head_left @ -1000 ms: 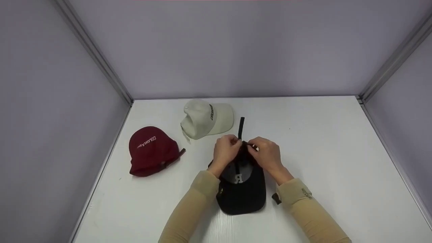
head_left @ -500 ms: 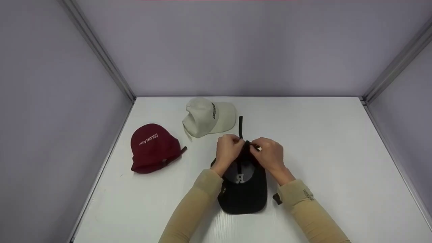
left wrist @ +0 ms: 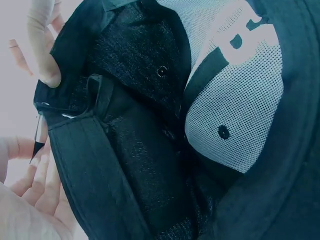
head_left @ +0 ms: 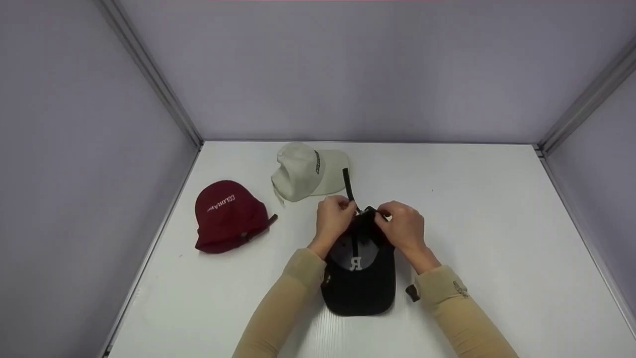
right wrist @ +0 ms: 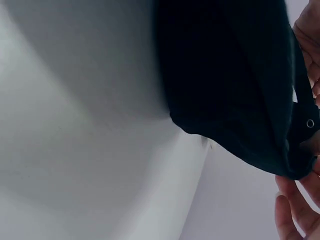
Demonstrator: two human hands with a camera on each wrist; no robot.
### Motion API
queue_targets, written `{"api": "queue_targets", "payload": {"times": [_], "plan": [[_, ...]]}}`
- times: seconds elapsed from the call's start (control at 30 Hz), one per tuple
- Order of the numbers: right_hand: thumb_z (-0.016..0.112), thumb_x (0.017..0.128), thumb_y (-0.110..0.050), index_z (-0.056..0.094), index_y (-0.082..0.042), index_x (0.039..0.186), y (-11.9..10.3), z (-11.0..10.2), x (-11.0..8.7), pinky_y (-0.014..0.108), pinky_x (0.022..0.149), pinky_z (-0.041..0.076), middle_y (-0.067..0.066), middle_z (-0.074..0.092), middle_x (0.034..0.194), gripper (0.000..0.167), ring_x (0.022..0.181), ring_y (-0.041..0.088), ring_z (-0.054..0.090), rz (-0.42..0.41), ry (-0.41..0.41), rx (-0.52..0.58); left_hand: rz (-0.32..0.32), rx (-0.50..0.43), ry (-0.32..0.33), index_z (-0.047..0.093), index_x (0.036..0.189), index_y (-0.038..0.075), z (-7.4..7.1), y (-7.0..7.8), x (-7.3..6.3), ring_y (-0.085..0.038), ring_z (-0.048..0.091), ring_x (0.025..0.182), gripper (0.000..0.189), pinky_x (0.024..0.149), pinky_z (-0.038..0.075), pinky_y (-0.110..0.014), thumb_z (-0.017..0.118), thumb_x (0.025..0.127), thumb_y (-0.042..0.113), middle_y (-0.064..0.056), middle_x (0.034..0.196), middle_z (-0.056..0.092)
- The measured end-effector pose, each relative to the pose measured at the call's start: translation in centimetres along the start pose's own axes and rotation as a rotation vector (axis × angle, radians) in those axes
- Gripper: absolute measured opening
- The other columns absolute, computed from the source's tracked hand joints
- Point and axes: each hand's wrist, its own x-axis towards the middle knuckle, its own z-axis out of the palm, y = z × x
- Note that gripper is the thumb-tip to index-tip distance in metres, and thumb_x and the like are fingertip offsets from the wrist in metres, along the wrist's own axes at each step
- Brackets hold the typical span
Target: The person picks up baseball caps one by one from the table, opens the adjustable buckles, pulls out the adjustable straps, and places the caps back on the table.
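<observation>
A black cap [head_left: 360, 296] lies with its inside facing up and its brim towards the person. A mesh panel [left wrist: 235, 110] and a reversed letter R [head_left: 356, 263] show inside it. At the cap's far edge my left hand [head_left: 334, 220] pinches the black strap [head_left: 347, 183], whose free end sticks up past the fingers. Just right of it, my right hand [head_left: 403, 226] pinches the cap's back edge between thumb and fingers. The right wrist view shows a small metal eyelet [right wrist: 310, 123] beside the fingers. The buckle area is partly hidden by the fingers.
A dark red cap [head_left: 228, 216] with white lettering rests at the left on the white table [head_left: 497, 223]. Behind the hands sits a cream cap [head_left: 298, 171], its brim pointing right. A small dark piece [head_left: 412, 293] shows by the right cuff. Grey walls surround the table.
The strap's free end has tilted left and now overlaps the cream cap's brim in the head view. My hands have moved slightly apart, the right one shifting to the right.
</observation>
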Motion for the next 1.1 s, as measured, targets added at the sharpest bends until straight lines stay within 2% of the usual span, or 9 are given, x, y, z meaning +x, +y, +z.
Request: {"api": "queue_targets", "payload": {"times": [0.2, 0.43, 0.53, 0.63, 0.73, 0.87, 1.1], "plan": [[0.079, 0.078, -0.009, 0.073, -0.007, 0.080, 0.1, 0.0, -0.1, 0.040, 0.056, 0.051, 0.005, 0.070, 0.077, 0.006, 0.066, 0.021, 0.066, 0.003, -0.008, 0.020, -0.001, -0.010, -0.092, 0.075, 0.082, 0.009, 0.0, -0.3, -0.2, -0.008, 0.059, 0.060, 0.016, 0.059, 0.049, -0.026, 0.066, 0.092, 0.019, 0.005, 0.068, 0.065], [0.079, 0.079, -0.010, 0.073, -0.008, 0.082, 0.3, -0.1, -0.2, 0.041, 0.059, 0.052, 0.005, 0.071, 0.079, 0.006, 0.069, 0.022, 0.067, 0.036, -0.033, 0.015, 0.074, -0.020, -0.218, 0.074, 0.098, 0.007, -0.4, -0.8, -0.6, -0.009, 0.064, 0.073, 0.026, 0.069, 0.052, -0.028, 0.067, 0.094, 0.032, 0.003, 0.082, 0.070], [0.078, 0.080, -0.010, 0.073, -0.009, 0.083, 0.5, -0.1, -0.2, 0.041, 0.059, 0.052, 0.004, 0.071, 0.079, 0.005, 0.069, 0.021, 0.067, 0.051, -0.039, 0.006, 0.111, 0.039, -0.261, 0.073, 0.104, 0.006, -0.7, -1.0, -1.1, -0.009, 0.063, 0.075, 0.031, 0.071, 0.052, -0.029, 0.071, 0.091, 0.034, 0.002, 0.084, 0.069], [0.078, 0.079, -0.009, 0.073, -0.008, 0.082, 0.5, -0.2, -0.1, 0.041, 0.059, 0.052, 0.004, 0.071, 0.079, 0.005, 0.069, 0.021, 0.067, 0.055, -0.040, 0.009, 0.153, 0.135, -0.291, 0.072, 0.102, 0.008, -0.8, -1.2, -1.6, -0.009, 0.062, 0.075, 0.026, 0.070, 0.051, -0.028, 0.074, 0.089, 0.030, 0.003, 0.084, 0.068], [0.078, 0.079, -0.008, 0.074, -0.008, 0.082, 0.6, -0.2, -0.1, 0.041, 0.059, 0.052, 0.004, 0.071, 0.079, 0.005, 0.070, 0.021, 0.067, 0.060, -0.042, 0.016, 0.205, 0.231, -0.277, 0.073, 0.095, 0.011, -0.7, -1.2, -1.9, -0.009, 0.062, 0.077, 0.015, 0.070, 0.051, -0.028, 0.075, 0.088, 0.023, 0.004, 0.085, 0.068], [0.078, 0.080, -0.009, 0.073, -0.008, 0.082, 0.7, -0.3, -0.1, 0.041, 0.059, 0.052, 0.004, 0.070, 0.079, 0.005, 0.070, 0.021, 0.067, 0.069, -0.052, 0.021, 0.264, 0.319, -0.227, 0.074, 0.095, 0.010, -0.5, -1.3, -2.3, -0.012, 0.064, 0.085, 0.010, 0.076, 0.051, -0.030, 0.074, 0.088, 0.018, 0.001, 0.089, 0.069], [0.077, 0.081, -0.008, 0.072, -0.008, 0.081, 1.0, -0.2, -0.1, 0.039, 0.061, 0.053, 0.004, 0.069, 0.080, 0.005, 0.071, 0.020, 0.066, 0.058, -0.067, 0.058, 0.332, 0.346, -0.168, 0.075, 0.093, 0.010, -0.5, -1.5, -2.6, -0.014, 0.065, 0.084, 0.007, 0.076, 0.052, -0.030, 0.073, 0.090, 0.016, 0.000, 0.088, 0.069]]}}
